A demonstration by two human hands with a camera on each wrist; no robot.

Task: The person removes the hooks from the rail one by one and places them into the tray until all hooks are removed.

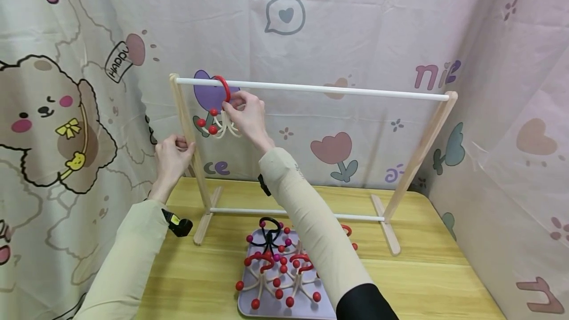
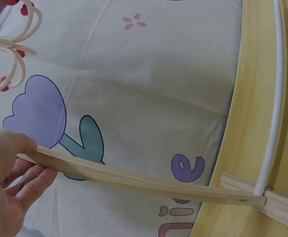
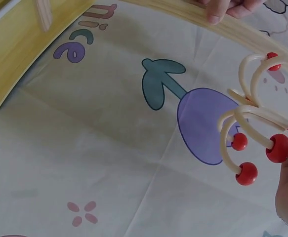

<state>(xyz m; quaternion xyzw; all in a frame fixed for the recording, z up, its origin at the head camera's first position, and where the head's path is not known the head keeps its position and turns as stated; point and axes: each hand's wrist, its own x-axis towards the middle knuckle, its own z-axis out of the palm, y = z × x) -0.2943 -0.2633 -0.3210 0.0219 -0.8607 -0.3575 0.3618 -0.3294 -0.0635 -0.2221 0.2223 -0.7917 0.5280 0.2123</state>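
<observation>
right hand [image 1: 247, 112] pinches half-hidden red-hooked hanger [image 1: 219, 112]; left hand [image 1: 172, 154] grips rack post [image 1: 188, 137].

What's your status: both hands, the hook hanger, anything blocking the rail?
Left hand grips rack's left post. Right hand holds red-hooked hanger, hook over white rail. Rail bare rightward; more hangers wait on tray.
</observation>
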